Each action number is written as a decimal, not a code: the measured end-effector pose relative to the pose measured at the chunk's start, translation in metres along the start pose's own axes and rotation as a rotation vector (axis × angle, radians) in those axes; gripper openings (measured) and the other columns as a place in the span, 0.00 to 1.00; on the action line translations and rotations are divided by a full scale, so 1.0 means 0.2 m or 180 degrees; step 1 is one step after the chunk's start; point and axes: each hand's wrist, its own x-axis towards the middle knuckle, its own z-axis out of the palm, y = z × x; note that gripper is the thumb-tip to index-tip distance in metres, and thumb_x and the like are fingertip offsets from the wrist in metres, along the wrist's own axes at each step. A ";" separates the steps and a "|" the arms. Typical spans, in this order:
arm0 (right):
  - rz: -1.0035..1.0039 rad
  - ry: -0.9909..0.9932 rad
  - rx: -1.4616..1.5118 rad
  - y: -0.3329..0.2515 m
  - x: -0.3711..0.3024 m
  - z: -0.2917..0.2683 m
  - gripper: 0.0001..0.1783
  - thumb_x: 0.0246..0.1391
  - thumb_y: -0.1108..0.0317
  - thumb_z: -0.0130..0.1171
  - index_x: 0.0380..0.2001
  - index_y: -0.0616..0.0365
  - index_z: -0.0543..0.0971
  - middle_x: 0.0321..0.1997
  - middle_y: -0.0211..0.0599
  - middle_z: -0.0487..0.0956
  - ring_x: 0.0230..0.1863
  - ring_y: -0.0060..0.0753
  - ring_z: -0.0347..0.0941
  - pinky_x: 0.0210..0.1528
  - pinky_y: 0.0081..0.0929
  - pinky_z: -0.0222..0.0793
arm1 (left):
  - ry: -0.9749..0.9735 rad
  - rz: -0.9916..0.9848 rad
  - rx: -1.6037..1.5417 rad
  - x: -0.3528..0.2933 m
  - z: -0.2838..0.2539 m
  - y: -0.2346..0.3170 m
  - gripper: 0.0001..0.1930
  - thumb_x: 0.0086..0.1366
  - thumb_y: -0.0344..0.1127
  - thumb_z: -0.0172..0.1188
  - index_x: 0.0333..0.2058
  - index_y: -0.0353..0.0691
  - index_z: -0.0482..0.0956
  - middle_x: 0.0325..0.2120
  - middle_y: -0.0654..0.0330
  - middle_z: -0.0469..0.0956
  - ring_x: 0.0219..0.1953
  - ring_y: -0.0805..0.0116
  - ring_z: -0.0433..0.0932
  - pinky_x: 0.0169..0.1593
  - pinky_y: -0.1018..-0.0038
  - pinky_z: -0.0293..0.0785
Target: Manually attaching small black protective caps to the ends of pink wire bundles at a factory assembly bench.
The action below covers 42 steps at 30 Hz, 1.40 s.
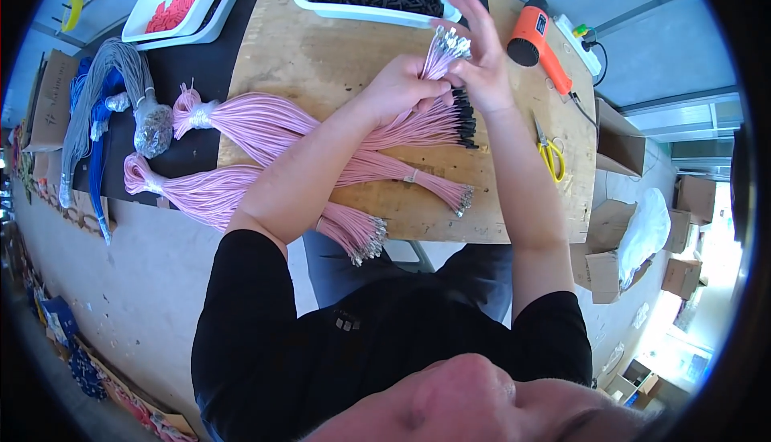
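My left hand (408,88) is closed round a bundle of pink wires (438,60), whose silvery metal terminals point up and away from me. My right hand (485,64) is beside those tips, its fingers stretched apart and its thumb against or very near the bundle. Just below both hands, more pink wires (430,128) fan out, ending in black sleeves (464,120). Two further bunches with bare metal ends lie nearer me: one tied bunch (401,170) on the board and another bunch (353,229) over the front edge.
A white tray of black sleeves (377,12) stands at the back; stacked trays with red pieces (165,10) are at the back left. An orange heat gun (536,44) and yellow-handled scissors (550,153) lie right. Grey wires (104,92) hang left; cardboard boxes (606,257) stand right.
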 end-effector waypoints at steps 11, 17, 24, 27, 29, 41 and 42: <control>0.1340 -0.0767 -0.2869 -0.08 0.32 0.20 0.33 0.59 0.42 0.60 0.14 0.62 0.74 0.12 0.31 0.71 0.16 0.23 0.65 0.23 0.26 0.64 | 0.0136 0.0528 0.1298 0.00 0.02 0.02 0.09 0.68 0.35 0.58 0.42 0.37 0.81 0.30 0.60 0.82 0.26 0.77 0.74 0.31 0.77 0.70; 0.2010 0.0194 -0.0208 -0.04 0.27 0.03 0.34 0.66 0.36 0.42 0.41 0.57 0.80 0.36 0.30 0.78 0.38 0.25 0.71 0.43 0.25 0.66 | 0.0074 -0.0258 -0.0202 0.01 -0.04 0.01 0.14 0.71 0.39 0.56 0.47 0.34 0.79 0.30 0.61 0.80 0.26 0.78 0.70 0.31 0.81 0.67; 0.1752 0.0945 -0.0328 0.12 0.15 -0.16 0.16 0.63 0.64 0.55 0.50 0.59 0.79 0.40 0.31 0.80 0.39 0.26 0.74 0.45 0.24 0.70 | 0.0236 -0.0397 -0.0451 0.01 -0.05 0.01 0.14 0.72 0.38 0.54 0.47 0.34 0.79 0.31 0.60 0.81 0.28 0.75 0.75 0.33 0.79 0.72; 0.0964 0.0421 -0.2072 0.17 0.27 -0.20 0.18 0.55 0.71 0.63 0.49 0.60 0.80 0.40 0.33 0.81 0.38 0.27 0.77 0.45 0.25 0.73 | 0.0389 -0.0519 -0.0573 0.02 -0.04 0.01 0.14 0.72 0.37 0.54 0.48 0.34 0.79 0.31 0.58 0.82 0.29 0.71 0.79 0.33 0.75 0.77; 0.0643 -0.0072 -0.3186 0.13 0.42 -0.15 0.21 0.51 0.70 0.65 0.50 0.59 0.80 0.41 0.39 0.82 0.38 0.32 0.78 0.46 0.27 0.74 | 0.0510 -0.0571 -0.0539 0.02 -0.06 0.01 0.13 0.72 0.36 0.55 0.47 0.33 0.78 0.32 0.55 0.83 0.30 0.68 0.81 0.33 0.73 0.79; 0.1014 -0.1951 -0.3038 0.35 0.79 0.05 0.34 0.38 0.69 0.71 0.54 0.53 0.76 0.54 0.48 0.79 0.56 0.49 0.75 0.59 0.38 0.70 | 0.0571 -0.0640 -0.0880 0.03 -0.03 0.02 0.10 0.72 0.33 0.52 0.44 0.34 0.78 0.32 0.53 0.82 0.31 0.65 0.82 0.34 0.71 0.80; 0.0754 -0.1933 -0.3065 0.38 0.79 0.03 0.31 0.40 0.69 0.70 0.52 0.54 0.77 0.52 0.47 0.80 0.54 0.49 0.75 0.58 0.37 0.70 | 0.0547 -0.0622 -0.0917 0.04 -0.03 0.01 0.10 0.72 0.33 0.52 0.44 0.34 0.78 0.32 0.53 0.82 0.31 0.65 0.82 0.34 0.71 0.80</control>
